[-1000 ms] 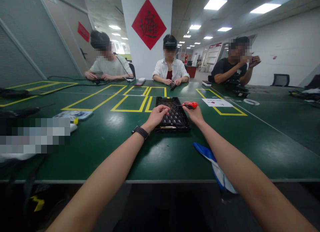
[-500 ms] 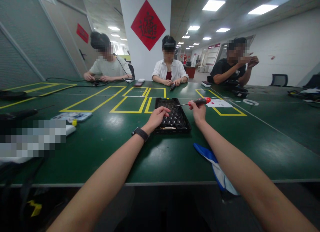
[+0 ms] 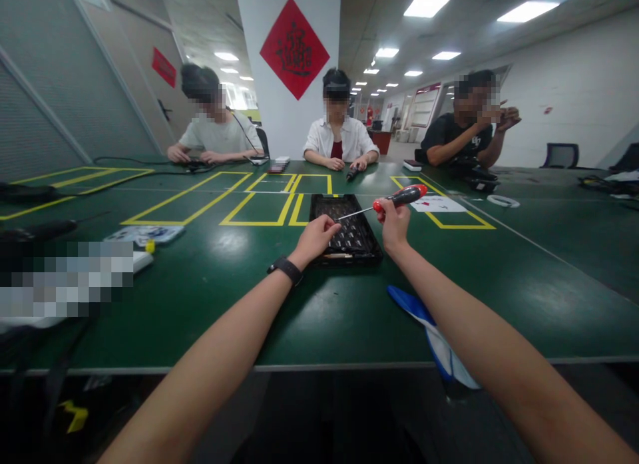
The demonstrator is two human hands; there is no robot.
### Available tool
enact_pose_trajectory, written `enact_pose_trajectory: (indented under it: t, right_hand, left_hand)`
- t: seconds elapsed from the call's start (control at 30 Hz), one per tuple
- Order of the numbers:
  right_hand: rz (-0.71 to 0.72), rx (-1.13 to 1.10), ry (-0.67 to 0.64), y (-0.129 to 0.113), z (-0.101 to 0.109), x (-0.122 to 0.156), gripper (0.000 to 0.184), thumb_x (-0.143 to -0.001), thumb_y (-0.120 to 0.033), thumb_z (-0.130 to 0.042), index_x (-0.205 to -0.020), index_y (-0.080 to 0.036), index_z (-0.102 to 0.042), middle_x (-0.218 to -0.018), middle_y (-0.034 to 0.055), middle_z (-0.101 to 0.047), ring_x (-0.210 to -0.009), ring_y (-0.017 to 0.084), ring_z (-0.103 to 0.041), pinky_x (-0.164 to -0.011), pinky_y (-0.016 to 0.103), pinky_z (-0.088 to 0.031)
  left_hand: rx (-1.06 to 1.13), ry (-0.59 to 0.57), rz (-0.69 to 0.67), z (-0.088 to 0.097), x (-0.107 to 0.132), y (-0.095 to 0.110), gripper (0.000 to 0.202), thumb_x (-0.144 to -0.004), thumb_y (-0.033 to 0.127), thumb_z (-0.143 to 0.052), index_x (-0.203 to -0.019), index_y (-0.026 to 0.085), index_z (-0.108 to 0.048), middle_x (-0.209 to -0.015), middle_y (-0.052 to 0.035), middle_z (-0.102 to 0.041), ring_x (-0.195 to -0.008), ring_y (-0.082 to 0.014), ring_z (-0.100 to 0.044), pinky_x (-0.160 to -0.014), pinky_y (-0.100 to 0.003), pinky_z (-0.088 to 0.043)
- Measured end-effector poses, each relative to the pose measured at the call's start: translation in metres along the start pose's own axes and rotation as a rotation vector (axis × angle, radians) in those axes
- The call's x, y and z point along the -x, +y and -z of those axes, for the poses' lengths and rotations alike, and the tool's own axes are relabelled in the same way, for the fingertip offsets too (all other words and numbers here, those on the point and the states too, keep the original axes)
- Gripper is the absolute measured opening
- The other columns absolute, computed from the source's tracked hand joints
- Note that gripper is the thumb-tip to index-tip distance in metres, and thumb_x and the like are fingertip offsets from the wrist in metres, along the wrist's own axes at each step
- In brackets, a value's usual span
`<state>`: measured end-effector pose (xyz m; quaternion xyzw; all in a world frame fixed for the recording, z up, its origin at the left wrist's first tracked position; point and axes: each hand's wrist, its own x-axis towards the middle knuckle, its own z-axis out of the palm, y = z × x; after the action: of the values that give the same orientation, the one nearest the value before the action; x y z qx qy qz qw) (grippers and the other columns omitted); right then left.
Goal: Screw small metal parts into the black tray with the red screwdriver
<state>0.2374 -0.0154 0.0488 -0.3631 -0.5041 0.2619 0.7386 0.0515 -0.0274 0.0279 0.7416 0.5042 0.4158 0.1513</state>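
My right hand (image 3: 393,226) is closed round the red and black handle of a screwdriver (image 3: 407,196), whose thin metal shaft points left and slightly down. At the shaft's tip, the thumb and fingers of my left hand (image 3: 316,237) are pinched together. Whatever lies between them is too small or hidden to make out. Both hands are over or beside a shallow black tray-like case (image 3: 368,251) with rows of small shiny parts inside. My left hand covers part of its left side. A dark watch (image 3: 285,269) is on my left wrist.
A blue and white glove-like cloth (image 3: 429,324) hangs over the table's front edge. Left on the green table (image 3: 224,304) are a power drill (image 3: 34,231) and a patterned flat object (image 3: 144,233). White paper (image 3: 439,204) lies beyond my right hand. Several people sit across.
The screwdriver's tip has moved left and down to the fingers of my left hand, which have drawn together. The person opposite has shifted a dark tool slightly right.
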Motion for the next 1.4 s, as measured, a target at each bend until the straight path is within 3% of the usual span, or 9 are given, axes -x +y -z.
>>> enact_pose_trajectory:
  t: [0.4,0.6,1.0,1.23,1.4]
  right_hand:
    - [0.022,-0.026,0.085,-0.006,0.005,-0.004,0.025,-0.076,-0.035,-0.052,-0.059,-0.016,-0.051,-0.043,-0.0059,-0.038,-0.041,0.006,-0.034,-0.042,0.020,-0.025]
    - [-0.003,-0.060,0.060,-0.005,0.004,-0.004,0.026,-0.076,-0.035,-0.054,-0.058,-0.016,-0.051,-0.043,-0.0062,-0.037,-0.040,0.005,-0.033,-0.040,0.020,-0.023]
    - [-0.020,-0.033,0.061,-0.005,0.006,-0.007,0.027,-0.076,-0.036,-0.053,-0.058,-0.016,-0.049,-0.044,-0.0065,-0.036,-0.040,0.005,-0.030,-0.039,0.019,-0.022]
    - [0.067,-0.016,-0.122,-0.022,-0.003,0.004,0.029,-0.081,-0.045,-0.049,-0.068,-0.018,-0.048,-0.055,-0.0050,-0.046,-0.043,0.004,-0.037,-0.041,0.018,-0.028]
    - [-0.053,-0.009,-0.301,-0.034,-0.016,0.019,0.042,-0.078,-0.063,-0.043,-0.081,-0.021,-0.045,-0.059,-0.0031,-0.057,-0.037,0.005,-0.042,-0.036,0.019,-0.028]
  left_hand:
    - [0.225,-0.027,-0.060,0.001,-0.001,-0.002,0.011,-0.080,0.025,-0.050,-0.076,0.016,-0.055,-0.063,0.0015,-0.058,-0.058,-0.0106,-0.052,-0.058,-0.022,-0.038]
    - [0.308,-0.073,-0.077,0.001,-0.004,-0.004,0.011,-0.079,0.027,-0.052,-0.078,0.016,-0.055,-0.063,0.0013,-0.059,-0.060,-0.0105,-0.053,-0.060,-0.022,-0.040]
    - [0.312,-0.086,-0.098,-0.002,-0.005,-0.008,0.014,-0.080,0.030,-0.051,-0.079,0.017,-0.056,-0.064,0.0011,-0.059,-0.061,-0.0111,-0.054,-0.061,-0.023,-0.040]
    - [0.116,-0.123,-0.124,-0.001,-0.002,-0.009,0.018,-0.076,0.033,-0.058,-0.079,0.016,-0.063,-0.069,0.0000,-0.057,-0.061,-0.0110,-0.049,-0.058,-0.023,-0.038]
    - [0.060,-0.144,-0.161,0.002,-0.001,-0.006,0.019,-0.073,0.033,-0.063,-0.081,0.017,-0.069,-0.077,-0.0022,-0.055,-0.067,-0.0116,-0.050,-0.063,-0.025,-0.041]
